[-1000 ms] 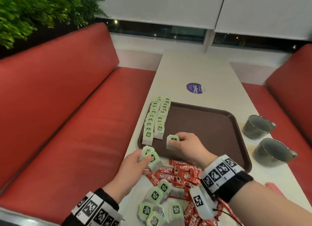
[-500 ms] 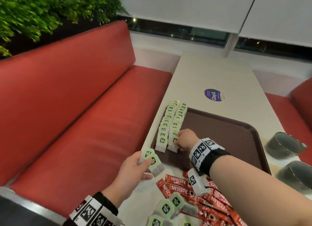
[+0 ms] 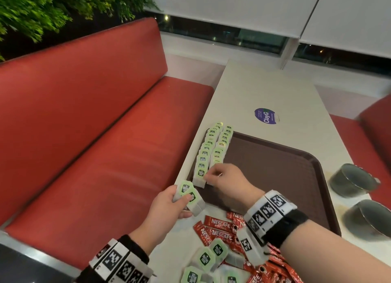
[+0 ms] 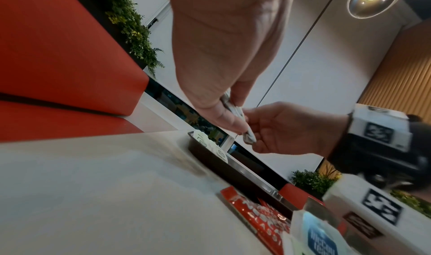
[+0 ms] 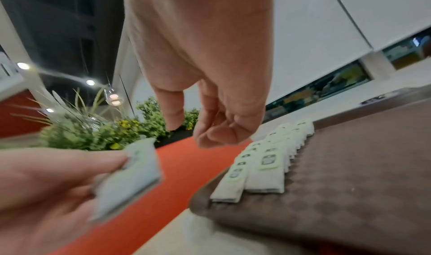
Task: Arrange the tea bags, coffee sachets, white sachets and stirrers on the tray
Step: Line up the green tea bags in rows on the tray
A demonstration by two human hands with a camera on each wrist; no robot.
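Two rows of green-labelled tea bags (image 3: 211, 149) run along the left edge of the brown tray (image 3: 285, 177). My right hand (image 3: 213, 177) hovers just above the near end of the rows, fingers loosely curled and holding nothing; the right wrist view shows the right hand (image 5: 210, 128) clear of the rows of tea bags (image 5: 268, 163). My left hand (image 3: 179, 200) grips two tea bags (image 3: 187, 189) off the tray's near left corner, close to the right hand. Loose tea bags (image 3: 206, 259) and red coffee sachets (image 3: 220, 223) lie on the table in front of me.
Two grey cups (image 3: 353, 183) (image 3: 368, 219) stand right of the tray. A purple sticker (image 3: 267, 116) sits on the table beyond it. A red bench (image 3: 105, 155) runs along the table's left side. Most of the tray's surface is bare.
My right hand carried a tea bag to the near end of the right row, set it down and let go. The left hand has kept its two tea bags.
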